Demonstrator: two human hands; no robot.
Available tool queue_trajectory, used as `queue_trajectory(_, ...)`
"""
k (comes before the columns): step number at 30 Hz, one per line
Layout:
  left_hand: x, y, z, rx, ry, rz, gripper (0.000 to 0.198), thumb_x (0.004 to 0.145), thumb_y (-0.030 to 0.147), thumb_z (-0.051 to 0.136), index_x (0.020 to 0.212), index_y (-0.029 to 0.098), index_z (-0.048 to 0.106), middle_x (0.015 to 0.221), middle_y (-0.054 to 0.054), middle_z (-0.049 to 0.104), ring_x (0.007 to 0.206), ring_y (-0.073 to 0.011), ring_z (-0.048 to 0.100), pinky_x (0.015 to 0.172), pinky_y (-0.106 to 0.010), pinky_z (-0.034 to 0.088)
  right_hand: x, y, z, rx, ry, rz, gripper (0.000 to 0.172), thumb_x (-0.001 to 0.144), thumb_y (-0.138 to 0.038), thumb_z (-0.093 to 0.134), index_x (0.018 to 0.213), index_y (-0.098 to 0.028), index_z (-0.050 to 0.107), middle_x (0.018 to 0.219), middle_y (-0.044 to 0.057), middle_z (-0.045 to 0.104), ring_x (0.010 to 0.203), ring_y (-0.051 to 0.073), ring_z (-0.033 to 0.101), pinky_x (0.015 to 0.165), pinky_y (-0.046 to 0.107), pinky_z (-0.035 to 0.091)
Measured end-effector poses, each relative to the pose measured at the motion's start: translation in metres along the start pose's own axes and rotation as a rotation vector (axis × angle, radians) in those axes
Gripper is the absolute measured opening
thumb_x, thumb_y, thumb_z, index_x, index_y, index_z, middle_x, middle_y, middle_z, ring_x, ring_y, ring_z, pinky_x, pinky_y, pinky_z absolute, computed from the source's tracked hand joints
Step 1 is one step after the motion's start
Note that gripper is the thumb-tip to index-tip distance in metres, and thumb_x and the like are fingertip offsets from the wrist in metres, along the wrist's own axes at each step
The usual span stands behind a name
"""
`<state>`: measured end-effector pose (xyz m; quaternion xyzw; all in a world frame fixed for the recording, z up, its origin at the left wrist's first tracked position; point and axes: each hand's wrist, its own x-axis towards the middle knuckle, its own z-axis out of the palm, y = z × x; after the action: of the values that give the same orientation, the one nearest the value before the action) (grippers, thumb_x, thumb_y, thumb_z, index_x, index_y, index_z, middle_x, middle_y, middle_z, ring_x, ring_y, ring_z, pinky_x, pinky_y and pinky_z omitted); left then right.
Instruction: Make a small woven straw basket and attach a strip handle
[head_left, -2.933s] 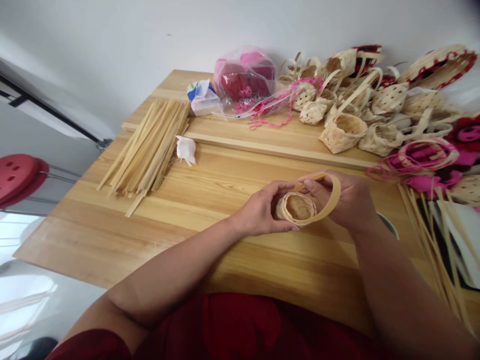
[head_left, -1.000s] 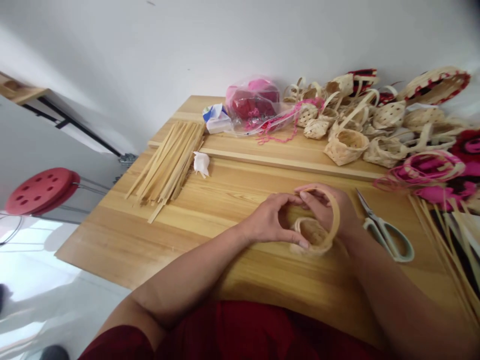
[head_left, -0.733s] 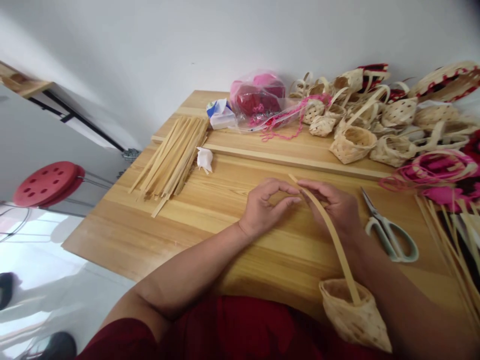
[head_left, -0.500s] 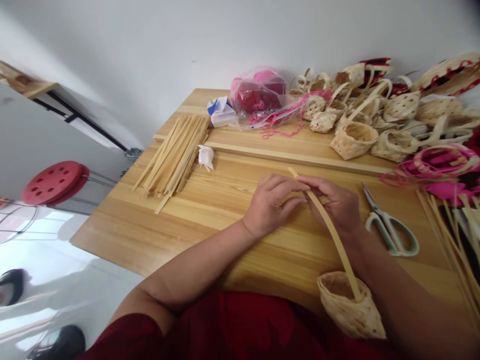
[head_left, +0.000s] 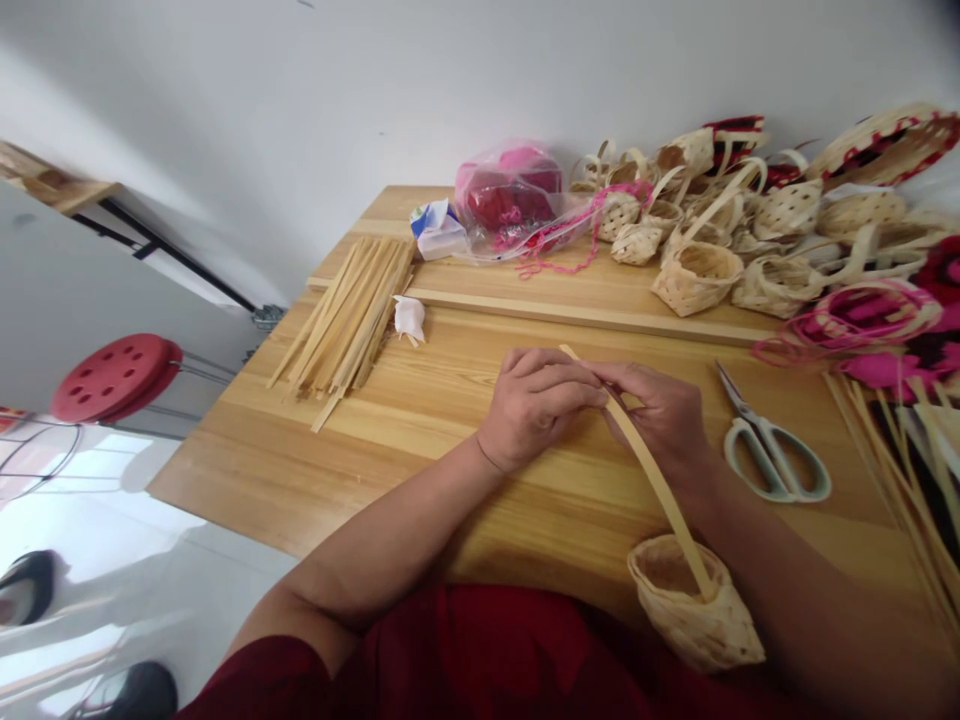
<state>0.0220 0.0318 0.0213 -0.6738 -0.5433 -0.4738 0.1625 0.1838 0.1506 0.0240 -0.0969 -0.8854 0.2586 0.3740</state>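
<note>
Both hands meet over the middle of the wooden table (head_left: 315, 470). My left hand (head_left: 536, 405) and my right hand (head_left: 660, 420) are closed on the far end of a long flat bamboo strip (head_left: 652, 480). The strip slants back toward me, and its near end is stuck into a small woven basket (head_left: 694, 605) that hangs at the table's near edge by my right forearm. The fingertips of both hands pinch the strip close together.
Scissors (head_left: 772, 460) lie right of my right hand. A bundle of bamboo strips (head_left: 341, 320) and a white wad (head_left: 409, 318) lie at the left. A plastic bag of pink yarn (head_left: 510, 200) and several small finished baskets (head_left: 697, 275) crowd the back. A red stool (head_left: 112, 375) stands off the left.
The strip was bent in a loop over the basket held between both hands. It sprang straight, the basket dropped to the near edge, and my left hand has closed onto the strip's end.
</note>
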Motion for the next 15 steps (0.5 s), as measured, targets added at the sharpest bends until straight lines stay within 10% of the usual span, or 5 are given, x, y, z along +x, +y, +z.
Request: queue_trajectory(15, -0.0001, 0.0008, -0.0034, -0.189, 0.000, -0.286, 0.014, 0.107, 0.026, 0.058, 0.096, 0.022, 0.066, 0.095, -0.004, 0.080, 0.092, -0.0176, 0.073, 0.088, -0.033, 0.050, -0.0055, 0.0064, 0.0023, -0.045, 0.077, -0.085, 0.047, 0.101, -0.013, 0.067, 0.141, -0.037, 0.070, 0.127, -0.002, 0.079, 0.108, 0.022, 0.079, 0.096, 0.038, 0.065)
